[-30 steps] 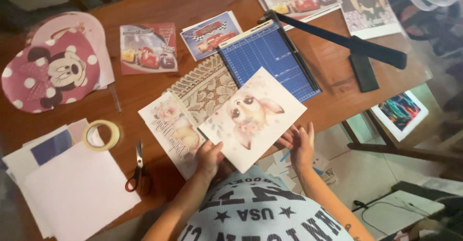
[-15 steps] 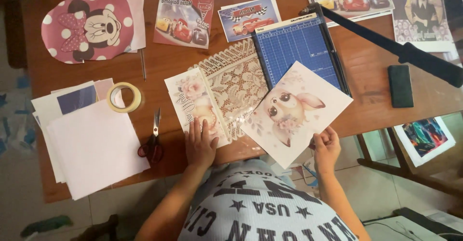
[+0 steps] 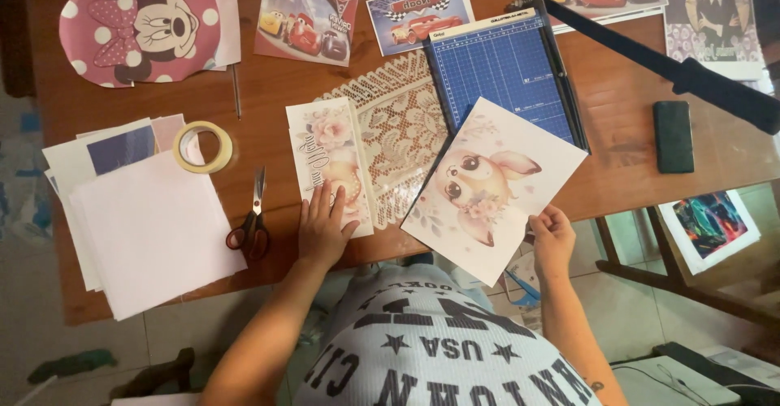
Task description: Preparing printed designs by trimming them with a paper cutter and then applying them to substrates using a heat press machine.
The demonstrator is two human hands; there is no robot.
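Right now the right hand (image 3: 552, 239) pinches the fawn print (image 3: 487, 187) by its lower right edge, the sheet lying at five o'clock from the blue paper trimmer (image 3: 508, 73), partly off the desk (image 3: 617, 154). At nine o'clock the left hand (image 3: 323, 229) rests open and flat on the narrow floral card (image 3: 329, 162). A firm edge grip seems wise, so the print stays uncreased, with the card pressed steady
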